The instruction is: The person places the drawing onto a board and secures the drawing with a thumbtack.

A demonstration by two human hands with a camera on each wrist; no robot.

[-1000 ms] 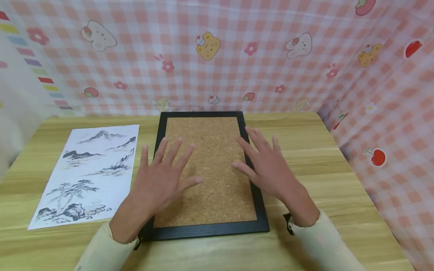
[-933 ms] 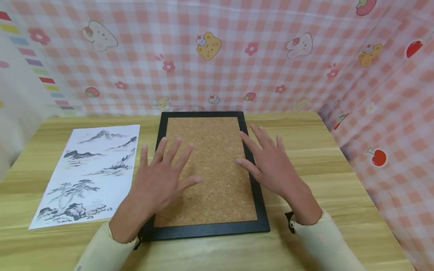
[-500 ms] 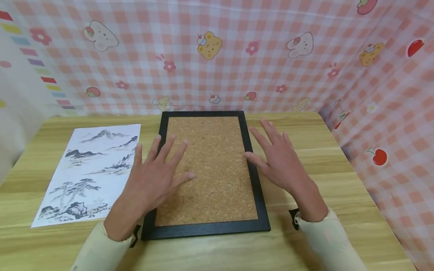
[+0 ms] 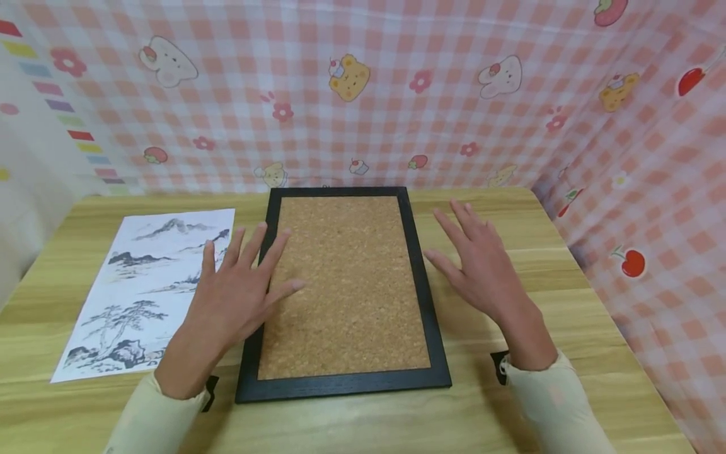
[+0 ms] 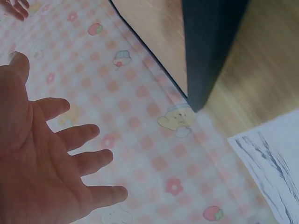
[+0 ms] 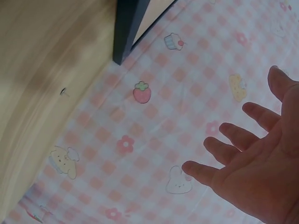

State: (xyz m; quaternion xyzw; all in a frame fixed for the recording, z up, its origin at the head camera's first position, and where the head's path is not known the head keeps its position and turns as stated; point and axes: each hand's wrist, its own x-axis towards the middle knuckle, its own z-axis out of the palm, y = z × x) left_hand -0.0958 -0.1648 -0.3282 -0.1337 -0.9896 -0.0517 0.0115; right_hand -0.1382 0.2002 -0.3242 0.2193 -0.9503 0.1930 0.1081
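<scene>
A cork board (image 4: 348,284) in a black frame (image 4: 346,386) lies flat on the table. My left hand (image 4: 232,299), fingers spread and palm down, hovers over the frame's left side and overlaps the right part of a paper sheet in the head view. To the right of the frame, my right hand (image 4: 482,265) is held above the table with its fingers straight. Neither hand holds anything. Both wrist views show bare palms, the left hand (image 5: 42,149) and the right hand (image 6: 261,154), with the frame's dark edge beyond.
On the left of the wooden table (image 4: 510,252) lies the white paper (image 4: 136,290) printed with ink mountains, pines and rocks. A pink checked curtain (image 4: 227,113) with cartoon animals hangs behind the table and along its right side.
My hands have moved apart: the left has slid leftward off the middle of the cork toward the paper, the right has gone rightward past the frame's edge. Board and paper stay put.
</scene>
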